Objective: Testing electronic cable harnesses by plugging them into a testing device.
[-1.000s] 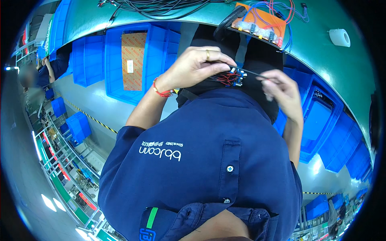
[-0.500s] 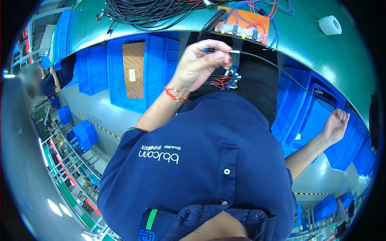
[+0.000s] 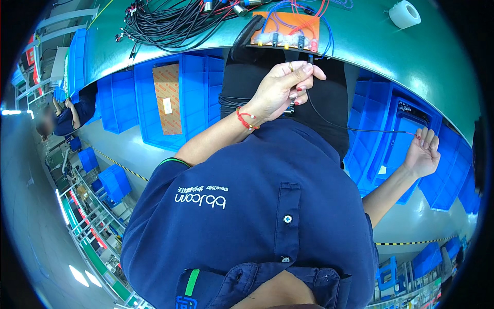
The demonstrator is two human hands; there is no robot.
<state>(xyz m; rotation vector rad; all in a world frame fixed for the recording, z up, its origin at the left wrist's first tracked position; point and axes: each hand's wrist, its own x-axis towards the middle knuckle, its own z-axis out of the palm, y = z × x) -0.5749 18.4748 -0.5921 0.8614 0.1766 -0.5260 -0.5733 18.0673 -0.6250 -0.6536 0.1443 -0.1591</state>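
My left hand (image 3: pixel 288 87), a red bracelet at its wrist, is closed in a pinch on one end of a thin black cable (image 3: pixel 355 129). A dark connector (image 3: pixel 310 59) at that end sticks up from its fingertips to the front edge of an orange board (image 3: pixel 261 24). Whether it goes into the board I cannot tell. Out to the right, my right hand (image 3: pixel 424 152) pinches the cable's other end, where a short red wire (image 3: pixel 409 133) shows. Between the hands the cable sags in a curve. Metal connectors on my lap are mostly hidden behind my left hand.
The board carries several coloured jacks and red and blue wires on a green table (image 3: pixel 355 38). A bundle of black cables (image 3: pixel 159 26) lies left of it, a white roll (image 3: pixel 404 14) right. Blue bins (image 3: pixel 146 113) stand below the table edge. Another person (image 3: pixel 77 110) works far left.
My left hand has moved right and up to the board's front edge with the connector, now turned upward. The cable has slackened into a curve. My right hand has shifted slightly left.
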